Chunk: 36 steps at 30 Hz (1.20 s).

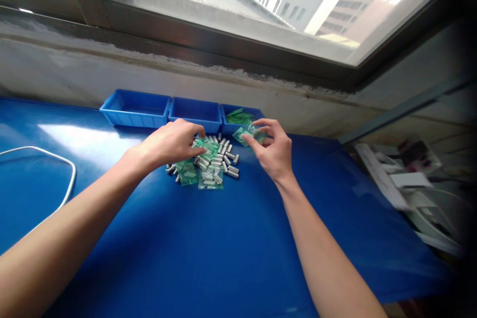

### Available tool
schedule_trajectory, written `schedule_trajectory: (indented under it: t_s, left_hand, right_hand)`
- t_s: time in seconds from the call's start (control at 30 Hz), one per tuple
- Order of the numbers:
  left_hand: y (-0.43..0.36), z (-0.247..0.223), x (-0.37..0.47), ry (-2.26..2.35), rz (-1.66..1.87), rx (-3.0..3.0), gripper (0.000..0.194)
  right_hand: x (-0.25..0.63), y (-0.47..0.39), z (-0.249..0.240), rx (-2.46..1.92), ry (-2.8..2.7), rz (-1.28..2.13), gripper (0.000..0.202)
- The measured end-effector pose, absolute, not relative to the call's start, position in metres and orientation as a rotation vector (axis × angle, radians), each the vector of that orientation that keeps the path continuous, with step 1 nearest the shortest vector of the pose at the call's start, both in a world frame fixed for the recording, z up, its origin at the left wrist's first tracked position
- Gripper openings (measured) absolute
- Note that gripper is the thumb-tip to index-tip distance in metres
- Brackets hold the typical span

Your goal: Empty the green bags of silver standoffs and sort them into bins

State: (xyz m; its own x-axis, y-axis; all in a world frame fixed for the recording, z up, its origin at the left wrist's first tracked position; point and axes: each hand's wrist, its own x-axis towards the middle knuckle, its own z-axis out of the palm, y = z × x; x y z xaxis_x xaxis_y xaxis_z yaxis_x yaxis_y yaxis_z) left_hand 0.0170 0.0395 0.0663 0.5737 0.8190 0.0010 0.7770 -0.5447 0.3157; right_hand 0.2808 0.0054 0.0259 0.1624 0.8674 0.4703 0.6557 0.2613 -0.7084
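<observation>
My right hand (275, 149) pinches a small green-tinted clear plastic bag (244, 134) between thumb and fingers, in front of the right-hand blue bin (223, 126). My left hand (177, 141) hovers at the left side of a pile, thumb and index finger apart, close to a green bag (208, 147) lying on top. Short silvery metal cylinders (225, 159) make up much of this pile. Further bags lie at its front edge, one green (187, 173) and one clearer (211, 179). Whether my left fingertips touch the bag is unclear.
Green bags (239, 117) lie in the right-hand bin. Beside it stand a middle blue bin (196, 120) and a left one (137, 119), along the wall under the window. A white cable (70, 179) curves across the blue tabletop (194, 248). White items (383, 179) sit beyond the right edge.
</observation>
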Motion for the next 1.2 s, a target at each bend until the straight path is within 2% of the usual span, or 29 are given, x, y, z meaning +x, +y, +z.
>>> schedule_trajectory:
  t_s: [0.1,0.33,0.43,0.57,0.73,0.8,0.87,0.97,1.13,1.2]
  left_hand:
    - [0.038,0.062,0.022,1.258,0.253,2.558,0.044]
    - [0.034,0.055,0.030,1.152,0.242,2.592,0.041]
    - [0.034,0.052,0.033,1.143,0.264,2.610,0.040]
    - [0.033,0.049,0.035,1.148,0.286,2.609,0.039]
    - [0.033,0.048,0.037,1.128,0.291,2.607,0.038]
    - [0.035,0.048,0.035,1.104,0.288,2.597,0.036]
    - [0.037,0.050,0.033,1.093,0.297,2.587,0.036]
    - [0.038,0.052,0.027,1.107,0.317,2.589,0.040]
    - [0.041,0.051,0.020,1.087,0.293,2.596,0.057]
    - [0.042,0.049,0.020,1.067,0.294,2.604,0.056]
  right_hand:
    - [0.276,0.012,0.036,-1.379,-1.461,0.296,0.040]
    - [0.278,0.053,0.042,-1.396,-1.664,0.081,0.031]
    - [0.282,0.067,0.038,-1.369,-1.807,0.129,0.020]
    - [0.286,0.073,0.034,-1.370,-1.966,0.187,0.027]
    - [0.284,0.059,0.031,-1.441,-1.873,-0.215,0.027]
    - [0.279,0.048,0.031,-1.443,-1.839,-0.279,0.026]
    - [0.271,0.035,0.032,-1.378,-1.928,-0.177,0.023]
    - [0.260,0.016,0.031,-1.229,-2.133,0.184,0.018]
    - [0.254,-0.001,0.023,-1.160,-2.221,0.270,0.034]
    - [0.253,-0.002,0.019,-1.158,-2.229,0.288,0.038]
